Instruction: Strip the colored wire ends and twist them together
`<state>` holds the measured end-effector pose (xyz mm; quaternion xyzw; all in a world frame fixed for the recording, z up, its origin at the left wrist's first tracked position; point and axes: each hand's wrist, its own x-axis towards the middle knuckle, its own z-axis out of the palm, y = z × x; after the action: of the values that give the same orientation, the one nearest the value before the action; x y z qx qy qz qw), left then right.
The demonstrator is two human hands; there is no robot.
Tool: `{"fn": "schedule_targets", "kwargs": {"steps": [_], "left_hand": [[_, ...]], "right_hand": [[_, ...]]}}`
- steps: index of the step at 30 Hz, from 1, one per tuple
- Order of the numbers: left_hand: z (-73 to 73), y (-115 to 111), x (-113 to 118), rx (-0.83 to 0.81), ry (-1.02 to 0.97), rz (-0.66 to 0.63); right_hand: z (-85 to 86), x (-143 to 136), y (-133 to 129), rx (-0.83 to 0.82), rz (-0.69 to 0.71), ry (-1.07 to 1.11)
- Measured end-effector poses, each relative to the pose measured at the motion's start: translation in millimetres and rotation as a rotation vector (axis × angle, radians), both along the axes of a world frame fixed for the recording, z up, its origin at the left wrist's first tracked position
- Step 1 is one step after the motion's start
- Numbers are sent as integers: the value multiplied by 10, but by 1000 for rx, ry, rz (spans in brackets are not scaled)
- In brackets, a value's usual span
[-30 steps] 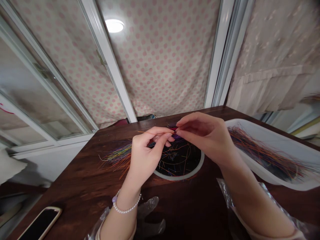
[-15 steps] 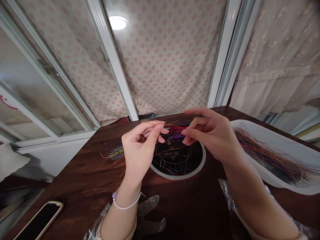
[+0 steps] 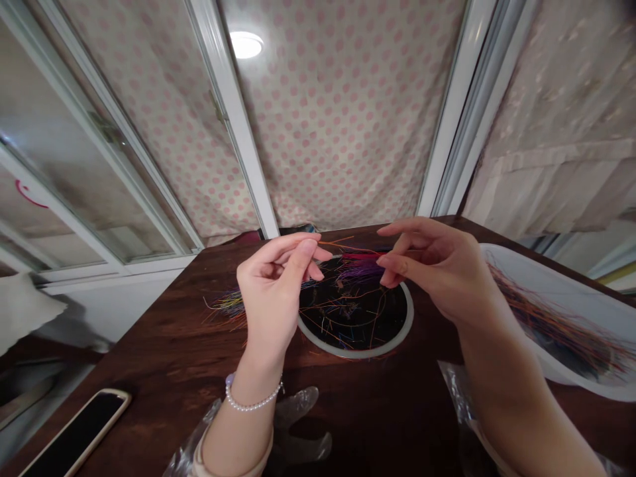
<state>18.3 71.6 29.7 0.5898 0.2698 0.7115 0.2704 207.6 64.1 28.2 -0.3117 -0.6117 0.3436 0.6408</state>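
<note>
L hand [image 3: 273,285] pinches orange wire [image 3: 328,243], can't tell abt R hand [image 3: 427,268]. Imo partway: red/purple bunch [image 3: 360,266] set out, lots of mixed wires [image 3: 561,318] left in tub [image 3: 581,291].

- L hand [image 3: 271,285] & R hand [image 3: 437,271] now apart; 1 s ago tips nearly met.
- R index farther from thumb.
- More orange strand [image 3: 334,244] shows past L fingertips.
- Red/purple bundle [image 3: 358,267] more exposed btwn hands.

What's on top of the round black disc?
Loose strands, many orange, lie scattered over the disc; a red-and-purple bundle crosses its far part. The left hand partly covers its left edge; anything beneath the bundle is hidden.
</note>
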Motion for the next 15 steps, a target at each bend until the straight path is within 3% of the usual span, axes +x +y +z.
{"fn": "schedule_targets", "kwargs": {"steps": [8, 15], "left_hand": [[-14, -55, 68, -40, 64, -77], [10, -123, 131, -33, 111, -116]], "right_hand": [[17, -40, -37, -82, 192, -41], [5, -96, -64, -81, 309, 51]]}}
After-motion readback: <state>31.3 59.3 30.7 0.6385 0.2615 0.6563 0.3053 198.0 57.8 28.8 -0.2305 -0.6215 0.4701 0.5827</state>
